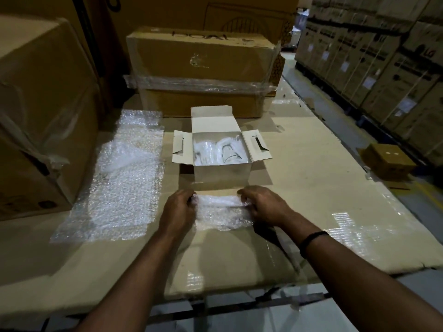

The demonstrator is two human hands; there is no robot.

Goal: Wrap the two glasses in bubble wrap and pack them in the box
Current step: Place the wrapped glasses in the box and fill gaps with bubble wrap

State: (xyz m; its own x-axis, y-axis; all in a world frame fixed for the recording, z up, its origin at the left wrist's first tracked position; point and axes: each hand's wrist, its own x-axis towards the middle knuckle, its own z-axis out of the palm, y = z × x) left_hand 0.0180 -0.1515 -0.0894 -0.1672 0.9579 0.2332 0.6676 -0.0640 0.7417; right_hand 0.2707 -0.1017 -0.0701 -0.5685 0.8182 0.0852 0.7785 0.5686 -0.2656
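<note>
Glasses appear to sit already bundled in the white box point(221, 173), two pale wrapped shapes point(219, 152) side by side, though the film hides what is inside. Its flaps are spread wide, probably to keep the mouth clear for packing. Just before the box, the left hand point(178, 210) and right hand point(262, 206) pinch opposite ends of a small bubble wrap piece point(221, 212), pressing it to the cardboard surface point(311, 188); whether it holds anything I cannot tell. A larger dimpled, glossy sheet point(119, 183) lies flat to the left, within reach

Bubble-wrapped glass point(221, 209) lies sideways before open white box point(223, 174).
</note>
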